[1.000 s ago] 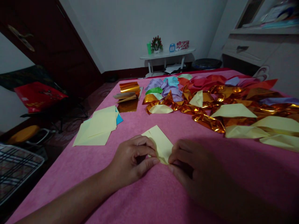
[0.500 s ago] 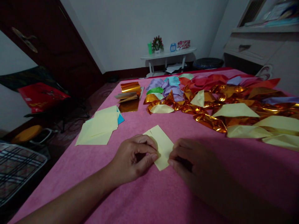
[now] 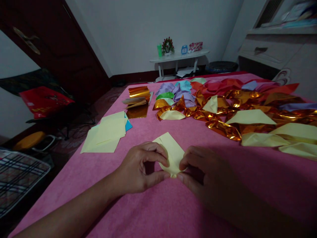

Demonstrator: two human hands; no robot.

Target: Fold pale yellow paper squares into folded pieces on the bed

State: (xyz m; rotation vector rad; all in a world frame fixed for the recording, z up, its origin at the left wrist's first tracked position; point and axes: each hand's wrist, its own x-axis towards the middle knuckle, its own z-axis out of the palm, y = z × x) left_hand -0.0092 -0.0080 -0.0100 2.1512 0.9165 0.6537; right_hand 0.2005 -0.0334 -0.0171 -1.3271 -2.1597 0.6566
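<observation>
Left hand (image 3: pixel 139 169), right hand (image 3: pixel 204 172), folded yellow paper (image 3: pixel 174 152) in both, pink cloth (image 3: pixel 143 215) beneath

You have two bare hands, a left hand (image 3: pixel 142 168) and a right hand (image 3: pixel 205 175), with one folded pale-yellow paper sheet (image 3: pixel 174 150) between them. You have two stacks: one of flat pale-yellow paper sheets (image 3: pixel 109 130), one of shiny gold foil sheets (image 3: pixel 139 92). Count six pale-yellow folded paper pieces (image 3: pixel 251 117) and one bright-green folded paper piece (image 3: pixel 165 96); the crumpled gold foil pieces (image 3: pixel 224 129) overlap too much for you to count.
</observation>
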